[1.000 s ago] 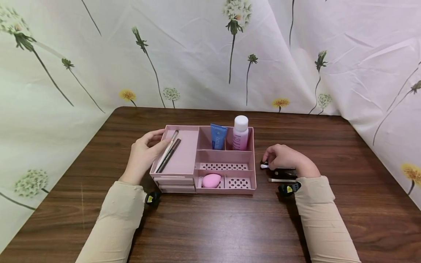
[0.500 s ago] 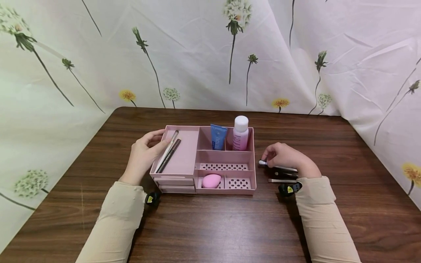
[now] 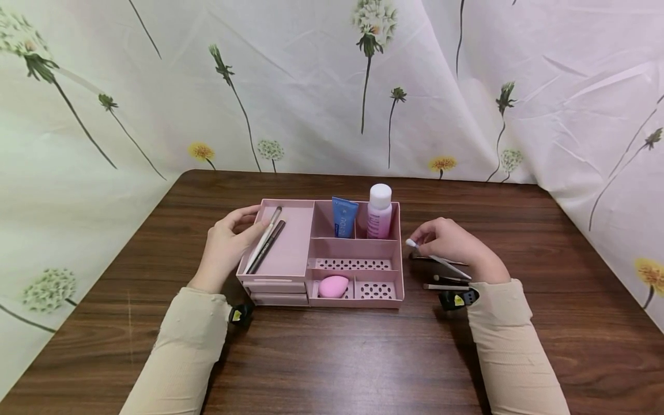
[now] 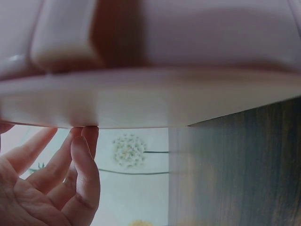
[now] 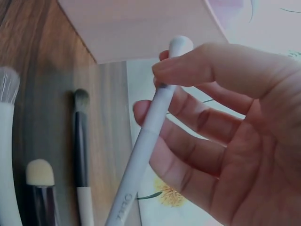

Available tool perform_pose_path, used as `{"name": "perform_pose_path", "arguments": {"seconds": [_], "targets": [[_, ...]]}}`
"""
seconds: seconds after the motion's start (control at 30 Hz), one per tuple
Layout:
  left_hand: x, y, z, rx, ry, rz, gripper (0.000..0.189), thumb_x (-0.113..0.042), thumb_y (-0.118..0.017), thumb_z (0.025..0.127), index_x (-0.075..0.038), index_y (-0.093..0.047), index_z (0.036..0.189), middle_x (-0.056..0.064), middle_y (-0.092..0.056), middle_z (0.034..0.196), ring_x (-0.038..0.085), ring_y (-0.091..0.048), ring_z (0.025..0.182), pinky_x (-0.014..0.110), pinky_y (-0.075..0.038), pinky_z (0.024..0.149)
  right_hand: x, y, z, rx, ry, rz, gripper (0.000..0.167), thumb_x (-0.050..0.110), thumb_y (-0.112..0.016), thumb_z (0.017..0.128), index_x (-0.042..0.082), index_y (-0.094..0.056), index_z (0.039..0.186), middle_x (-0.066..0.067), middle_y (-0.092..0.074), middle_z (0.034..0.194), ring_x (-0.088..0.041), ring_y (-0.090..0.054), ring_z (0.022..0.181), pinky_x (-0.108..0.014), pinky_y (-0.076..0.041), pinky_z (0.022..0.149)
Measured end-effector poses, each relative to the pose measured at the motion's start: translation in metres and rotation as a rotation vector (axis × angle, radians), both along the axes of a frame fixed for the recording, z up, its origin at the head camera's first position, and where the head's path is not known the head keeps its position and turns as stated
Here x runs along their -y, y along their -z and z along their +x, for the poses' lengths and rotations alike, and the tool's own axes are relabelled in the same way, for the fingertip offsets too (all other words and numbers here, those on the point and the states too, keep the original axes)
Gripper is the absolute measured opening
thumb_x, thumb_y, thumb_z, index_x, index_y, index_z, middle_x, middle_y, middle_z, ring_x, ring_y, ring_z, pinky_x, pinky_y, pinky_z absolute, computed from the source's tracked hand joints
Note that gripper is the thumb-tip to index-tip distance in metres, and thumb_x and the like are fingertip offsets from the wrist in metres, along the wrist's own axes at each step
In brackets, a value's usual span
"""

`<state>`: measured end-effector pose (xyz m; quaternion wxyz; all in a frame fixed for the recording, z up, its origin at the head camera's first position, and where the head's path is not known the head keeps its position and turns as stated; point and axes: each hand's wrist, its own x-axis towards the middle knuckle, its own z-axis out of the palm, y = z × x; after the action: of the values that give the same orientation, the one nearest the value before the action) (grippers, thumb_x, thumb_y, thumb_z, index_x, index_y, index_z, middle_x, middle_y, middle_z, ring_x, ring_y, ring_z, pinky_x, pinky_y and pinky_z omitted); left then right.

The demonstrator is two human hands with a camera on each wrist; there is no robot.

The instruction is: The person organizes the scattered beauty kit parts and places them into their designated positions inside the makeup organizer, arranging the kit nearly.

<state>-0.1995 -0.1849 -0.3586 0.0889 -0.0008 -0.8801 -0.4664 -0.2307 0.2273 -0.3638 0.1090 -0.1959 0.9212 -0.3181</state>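
Note:
A pink organizer (image 3: 355,302) stands on the table, with a white pencil-like stick (image 3: 255,253) and a dark pen (image 3: 267,248) in its left tray. My left hand (image 3: 228,242) holds the organizer's left wall, thumb over the rim; in the left wrist view, fingertips (image 4: 87,146) press the outer side. Right of the organizer, my right hand (image 3: 450,245) pinches a white makeup brush (image 5: 141,146) between thumb and fingers just below its pale head. The brush slants, its handle end low. Beneath lie more brushes, including a dark-handled one (image 5: 81,146) and a cream-tipped one (image 5: 40,174).
In the organizer stand a blue tube (image 3: 344,219) and a pink bottle (image 3: 379,222) with a white cap; a pink makeup sponge (image 3: 333,286) lies in a front compartment. Two drawers (image 3: 277,292) sit under the tray. A flowered cloth (image 3: 311,86) hangs behind the wooden table (image 3: 332,357).
My right hand has lifted the white brush off the other brushes, moving slightly up and away, so more of its handle shows. The left hand and organizer have stayed put.

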Motion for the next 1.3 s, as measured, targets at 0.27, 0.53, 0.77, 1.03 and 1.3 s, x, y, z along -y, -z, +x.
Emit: {"name": "perform_pose_path", "arguments": {"seconds": [0.27, 0.53, 0.77, 1.03, 1.3], "targets": [[0.000, 0.001, 0.000, -0.008, -0.001, -0.001, 0.051, -0.040, -0.067, 0.093, -0.011, -0.062, 0.135, 0.018, -0.067, 0.124, 0.026, -0.062, 0.110, 0.023, -0.045, 0.084, 0.007, -0.010, 0.006, -0.055, 0.070, -0.040, 0.019, 0.001, -0.065, 0.084, -0.002, -0.072, 0.102, -0.010, -0.069, 0.084, -0.013, -0.058, 0.073, -0.028, -0.047, 0.067], [0.000, 0.000, 0.000, -0.009, -0.003, -0.003, 0.052, -0.042, -0.066, 0.093, -0.011, -0.061, 0.135, 0.018, -0.067, 0.124, 0.026, -0.062, 0.110, 0.026, -0.045, 0.085, 0.011, -0.022, 0.013, -0.075, 0.081, -0.118, 0.020, 0.001, -0.066, 0.085, -0.002, -0.070, 0.104, -0.008, -0.071, 0.086, -0.013, -0.061, 0.075, -0.027, -0.050, 0.068], [0.000, 0.000, 0.000, -0.008, -0.003, -0.006, 0.052, -0.041, -0.066, 0.094, -0.011, -0.061, 0.136, 0.019, -0.066, 0.125, 0.029, -0.062, 0.111, 0.030, -0.045, 0.087, 0.016, -0.030, 0.021, -0.080, 0.075, -0.207, 0.018, 0.004, -0.069, 0.087, -0.001, -0.070, 0.105, -0.011, -0.070, 0.088, -0.014, -0.061, 0.079, -0.025, -0.050, 0.069], [-0.001, 0.002, -0.001, -0.034, -0.005, -0.023, 0.050, -0.042, -0.066, 0.094, -0.011, -0.062, 0.134, 0.016, -0.068, 0.122, 0.022, -0.062, 0.107, 0.021, -0.045, 0.081, 0.021, -0.032, 0.022, -0.110, 0.091, -0.262, 0.019, 0.006, -0.070, 0.088, 0.001, -0.069, 0.107, -0.012, -0.069, 0.090, -0.011, -0.063, 0.077, -0.025, -0.051, 0.070], [-0.001, 0.002, 0.000, -0.044, 0.004, -0.026, 0.050, -0.042, -0.065, 0.094, -0.013, -0.062, 0.134, 0.015, -0.069, 0.121, 0.019, -0.061, 0.105, 0.020, -0.045, 0.081, 0.027, -0.035, 0.024, -0.094, 0.117, -0.430, 0.025, 0.003, -0.070, 0.088, -0.005, -0.066, 0.112, -0.005, -0.068, 0.088, -0.005, -0.063, 0.074, -0.025, -0.055, 0.069]]}}
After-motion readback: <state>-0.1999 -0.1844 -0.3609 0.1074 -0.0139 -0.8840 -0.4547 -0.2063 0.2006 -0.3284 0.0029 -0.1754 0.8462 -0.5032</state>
